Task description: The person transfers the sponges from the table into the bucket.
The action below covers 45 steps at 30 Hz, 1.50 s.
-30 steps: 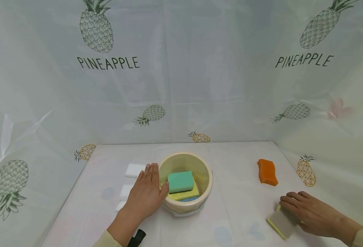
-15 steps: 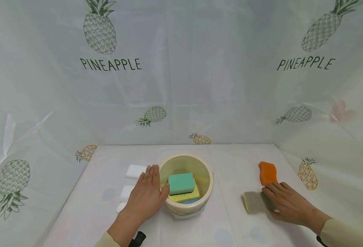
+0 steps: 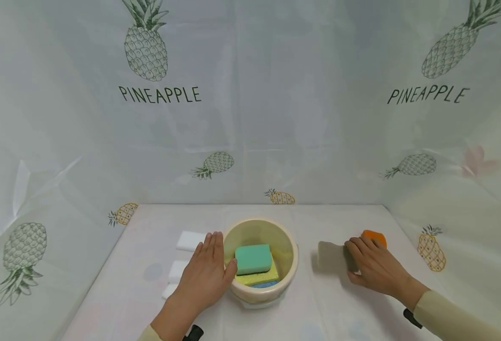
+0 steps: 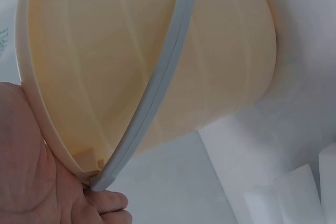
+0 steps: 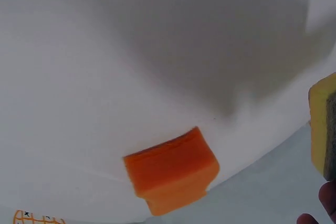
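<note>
In the head view my left hand [image 3: 205,279] lies with straight fingers against the left rim of a cream bucket [image 3: 293,272]. The left wrist view shows the palm on the rim beside the end of the grey handle [image 4: 157,82]. Inside the bucket, a green sponge [image 3: 253,259] lies on a yellow sponge [image 3: 265,275], with a blue piece [image 3: 265,284] below. My right hand [image 3: 376,267] grips a scouring sponge [image 3: 330,255], grey on one face and yellow on its edge [image 5: 319,124]. It is above the table, right of the bucket.
An orange wavy sponge [image 3: 374,236] lies on the table behind my right hand, partly covered by it in the head view. Several white blocks [image 3: 189,240] lie left of the bucket, beside my left hand. Pineapple-print sheeting [image 3: 310,118] walls the table's back and sides.
My right hand has lifted the scouring sponge and carried it left and away from me, toward the bucket. The left hand stays at the rim. The head view has shifted slightly.
</note>
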Tool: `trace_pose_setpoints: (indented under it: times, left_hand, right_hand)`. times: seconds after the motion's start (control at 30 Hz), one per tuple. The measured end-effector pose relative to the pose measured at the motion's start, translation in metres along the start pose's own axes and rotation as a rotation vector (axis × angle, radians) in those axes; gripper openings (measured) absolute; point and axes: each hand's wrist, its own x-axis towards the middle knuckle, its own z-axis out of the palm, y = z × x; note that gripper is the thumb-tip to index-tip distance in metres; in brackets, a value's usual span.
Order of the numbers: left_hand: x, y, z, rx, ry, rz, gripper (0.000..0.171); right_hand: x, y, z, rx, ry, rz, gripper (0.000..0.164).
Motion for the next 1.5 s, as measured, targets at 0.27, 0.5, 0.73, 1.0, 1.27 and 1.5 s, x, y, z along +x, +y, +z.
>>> trace_pose_setpoints:
  times: [0.27, 0.5, 0.73, 1.0, 1.27, 1.5]
  left_hand:
    - [0.002, -0.001, 0.001, 0.009, 0.021, 0.009, 0.076]
    - [0.003, -0.001, 0.001, 0.010, 0.020, 0.007, 0.076]
    - [0.001, 0.000, 0.003, 0.014, 0.020, 0.010, 0.076]
    - [0.003, -0.001, 0.005, 0.020, 0.047, 0.024, 0.075]
    - [-0.002, -0.003, 0.008, 0.017, 0.044, 0.019, 0.075]
    - [-0.002, -0.003, 0.009, 0.013, 0.049, 0.015, 0.075]
  right_hand:
    - [0.032, 0.006, -0.005, -0.016, 0.048, 0.020, 0.065]
    - [0.058, 0.002, -0.010, 0.003, 0.068, 0.042, 0.065]
    - [0.070, -0.006, -0.013, 0.009, 0.052, 0.066, 0.066]
    - [0.082, -0.008, -0.020, 0.007, 0.093, 0.063, 0.064]
    - [0.092, -0.015, -0.025, 0.016, 0.122, 0.054, 0.064]
    - [0.103, -0.015, -0.028, -0.011, 0.157, 0.045, 0.064]
